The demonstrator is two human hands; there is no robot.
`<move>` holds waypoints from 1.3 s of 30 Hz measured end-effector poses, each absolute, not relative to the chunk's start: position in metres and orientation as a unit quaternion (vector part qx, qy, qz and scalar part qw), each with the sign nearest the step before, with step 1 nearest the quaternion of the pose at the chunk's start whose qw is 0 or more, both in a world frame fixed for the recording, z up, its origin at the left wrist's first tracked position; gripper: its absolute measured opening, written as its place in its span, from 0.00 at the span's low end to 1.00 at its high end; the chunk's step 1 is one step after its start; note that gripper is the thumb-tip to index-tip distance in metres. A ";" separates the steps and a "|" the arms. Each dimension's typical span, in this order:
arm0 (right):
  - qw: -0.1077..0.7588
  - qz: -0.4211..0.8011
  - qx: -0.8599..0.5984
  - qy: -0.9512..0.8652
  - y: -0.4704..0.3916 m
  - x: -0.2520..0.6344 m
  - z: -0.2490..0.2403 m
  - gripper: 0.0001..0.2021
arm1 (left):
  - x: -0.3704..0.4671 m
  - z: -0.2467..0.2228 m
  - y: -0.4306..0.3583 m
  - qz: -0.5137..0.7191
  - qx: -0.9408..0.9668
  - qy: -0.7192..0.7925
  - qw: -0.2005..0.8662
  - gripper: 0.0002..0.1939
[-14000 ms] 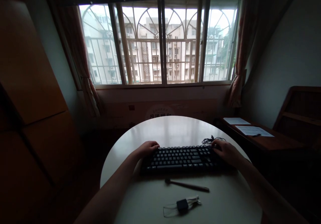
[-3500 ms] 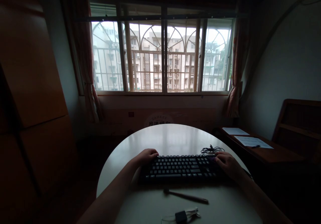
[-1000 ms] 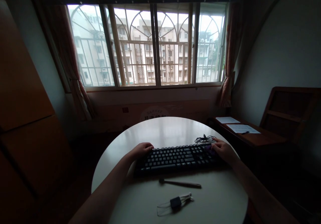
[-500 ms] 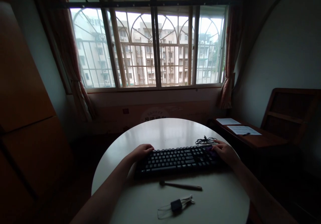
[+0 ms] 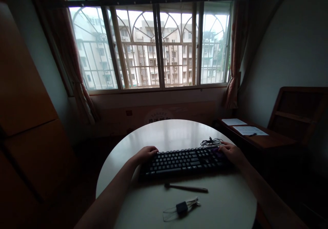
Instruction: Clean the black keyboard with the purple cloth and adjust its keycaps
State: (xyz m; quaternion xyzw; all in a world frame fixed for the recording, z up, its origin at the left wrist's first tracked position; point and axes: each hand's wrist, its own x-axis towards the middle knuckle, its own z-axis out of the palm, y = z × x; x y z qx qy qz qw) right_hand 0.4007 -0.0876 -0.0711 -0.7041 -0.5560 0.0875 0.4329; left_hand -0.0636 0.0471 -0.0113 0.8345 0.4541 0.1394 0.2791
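A black keyboard (image 5: 176, 162) lies across the white round table (image 5: 123, 201), its keys facing up. My left hand (image 5: 146, 153) is closed around its left end, the thumb near the upper corner. At the opposite end, my right hand (image 5: 230, 152) grips the right edge beside a purple patch (image 5: 217, 153) on the number-pad side. The keyboard's coiled cable (image 5: 211, 142) rests just behind it. In front lies a slim stick with a dark, brush-like head (image 5: 187, 188). Nearer to me is a small dark block with wire loops (image 5: 181, 207), resembling a keycap puller.
A brown wooden chair or bench (image 5: 279, 140) stands to the right, bearing paper sheets (image 5: 249, 131) and a dark pen (image 5: 253, 134). Wooden cabinets (image 5: 28, 147) are on the left. Beyond the table, a barred window (image 5: 159, 48) hangs between tied curtains (image 5: 82, 95).
The view has shifted slightly, so the table and its objects appear a little further right. Both hands keep their hold on the keyboard's ends.
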 end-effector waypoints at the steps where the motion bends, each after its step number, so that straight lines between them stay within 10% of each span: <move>1: 0.438 0.094 -0.704 -0.551 -0.088 0.401 -0.071 0.16 | -0.064 -0.011 0.047 0.139 0.836 0.453 0.278 0.23; 39: 0.488 0.358 -0.619 -0.500 -0.103 0.413 -0.066 0.23 | -0.063 -0.010 0.046 0.140 0.837 0.451 0.278 0.22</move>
